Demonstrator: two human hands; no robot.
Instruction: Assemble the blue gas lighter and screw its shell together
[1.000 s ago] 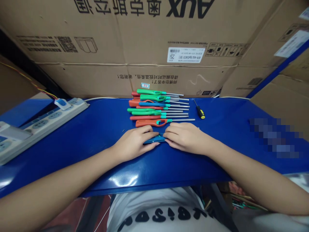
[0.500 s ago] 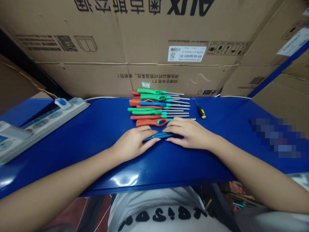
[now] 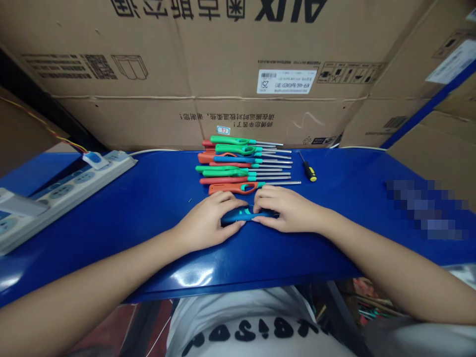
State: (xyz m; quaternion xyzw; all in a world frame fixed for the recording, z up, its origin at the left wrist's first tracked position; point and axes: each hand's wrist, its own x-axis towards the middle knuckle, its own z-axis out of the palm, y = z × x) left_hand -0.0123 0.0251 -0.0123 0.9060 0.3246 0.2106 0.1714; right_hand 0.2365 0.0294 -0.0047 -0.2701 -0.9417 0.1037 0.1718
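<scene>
A blue lighter point(image 3: 243, 215) of the long-nosed kind, with turquoise parts showing at its middle, lies between my two hands just above the table. My left hand point(image 3: 204, 220) pinches its left end between thumb and fingers. Around the right part close the thumb and curled fingers of my right hand point(image 3: 292, 210), which cover much of that end. Just beyond my fingers lies an orange lighter point(image 3: 228, 189) with a metal nozzle, the nearest of a stack of several red, green and blue ones such as the green lighter point(image 3: 230, 148).
A black and yellow screwdriver point(image 3: 310, 173) lies right of the stack. One tiny metal piece point(image 3: 190, 200) rests left of my left hand. The white power strip point(image 3: 69, 191) runs along the table's left side. Cardboard point(image 3: 148, 119) walls off the back of the blue table point(image 3: 159, 270).
The blue lighter has turned in my hands, so its broader side and turquoise parts now show. My right fingers have curled in more tightly, and both hands sit slightly lower.
</scene>
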